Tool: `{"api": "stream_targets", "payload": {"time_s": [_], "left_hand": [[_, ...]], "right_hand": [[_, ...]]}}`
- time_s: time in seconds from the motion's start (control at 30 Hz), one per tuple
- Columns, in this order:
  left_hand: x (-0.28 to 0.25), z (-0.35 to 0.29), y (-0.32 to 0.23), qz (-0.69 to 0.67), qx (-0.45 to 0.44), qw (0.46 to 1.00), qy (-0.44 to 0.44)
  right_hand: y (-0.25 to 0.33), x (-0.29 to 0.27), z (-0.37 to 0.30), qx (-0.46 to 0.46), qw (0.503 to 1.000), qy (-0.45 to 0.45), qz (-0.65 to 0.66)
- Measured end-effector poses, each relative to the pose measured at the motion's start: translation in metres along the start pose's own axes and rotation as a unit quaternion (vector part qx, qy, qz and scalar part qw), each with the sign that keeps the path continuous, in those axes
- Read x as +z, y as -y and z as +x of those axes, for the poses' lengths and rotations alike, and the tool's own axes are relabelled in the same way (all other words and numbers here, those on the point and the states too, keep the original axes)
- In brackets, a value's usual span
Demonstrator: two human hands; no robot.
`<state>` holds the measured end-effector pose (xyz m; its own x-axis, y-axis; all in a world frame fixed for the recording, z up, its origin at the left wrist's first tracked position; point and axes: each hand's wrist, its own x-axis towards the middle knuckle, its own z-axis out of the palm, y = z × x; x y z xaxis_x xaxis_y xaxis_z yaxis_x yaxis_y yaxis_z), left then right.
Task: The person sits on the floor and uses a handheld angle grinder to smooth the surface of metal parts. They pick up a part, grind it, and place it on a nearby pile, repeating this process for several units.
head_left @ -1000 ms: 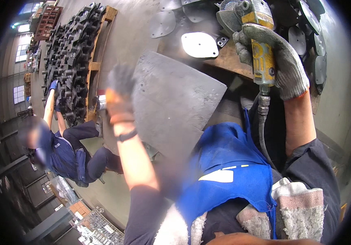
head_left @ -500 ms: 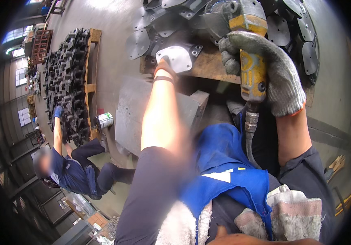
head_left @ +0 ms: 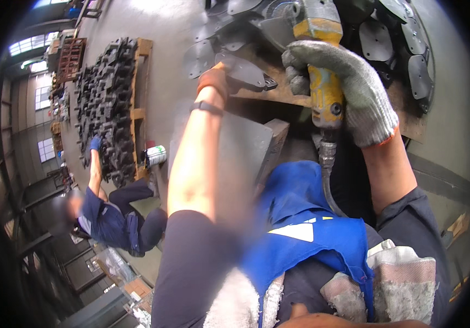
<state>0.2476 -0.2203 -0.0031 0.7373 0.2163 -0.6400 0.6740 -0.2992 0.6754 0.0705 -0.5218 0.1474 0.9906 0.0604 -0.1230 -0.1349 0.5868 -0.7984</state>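
from the head camera: a worker in dark short sleeves, a blue cloth (head_left: 322, 254) spread across the front of the body, grips a yellow power tool (head_left: 325, 93) in the right hand (head_left: 350, 68). the grey knitted glove wraps the tool's body, its fingers closed around it, and an orange hem circles the wrist. the tool's head points away from the worker, toward a crowd of grey metal plates (head_left: 375, 41), and a hose (head_left: 328, 180) runs from its near end back toward the worker's lap.

the left arm, a dark band (head_left: 206, 107) at the wrist, stretches forward so that the left hand (head_left: 213, 80), rust-coloured at the cuff, meets the near left side of a rounded metal plate (head_left: 246, 72). the fingers there are partly hidden, and whether they pinch the plate or merely touch it cannot be told. the plate lies to the left of the tool, over the edge of a brown wooden board (head_left: 287, 87). nearer the worker, partly behind the left forearm, is a flat grey slab (head_left: 240, 142).

at left, a co-worker (head_left: 112, 221) in dark blue sits low, a blue-gloved hand (head_left: 96, 143) against a heap of black metal parts (head_left: 103, 104) on a wooden pallet (head_left: 141, 113). a white-and-green can (head_left: 156, 155) stands out beside the pallet.
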Motion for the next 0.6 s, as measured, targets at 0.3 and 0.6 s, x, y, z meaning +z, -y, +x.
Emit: {"api": "stream_targets", "payload": {"time_s": [0.3, 0.6], "left_hand": [[-0.154, -0.241, 0.033, -0.218, 0.088, 0.971, 0.053], [-0.242, -0.214, 0.247, -0.18, -0.021, 0.981, -0.063]], "right_hand": [[-0.027, 0.011, 0.013, 0.026, 0.994, 0.092, 0.053], [-0.051, 0.063, -0.019, 0.222, 0.954, 0.166, -0.114]]}}
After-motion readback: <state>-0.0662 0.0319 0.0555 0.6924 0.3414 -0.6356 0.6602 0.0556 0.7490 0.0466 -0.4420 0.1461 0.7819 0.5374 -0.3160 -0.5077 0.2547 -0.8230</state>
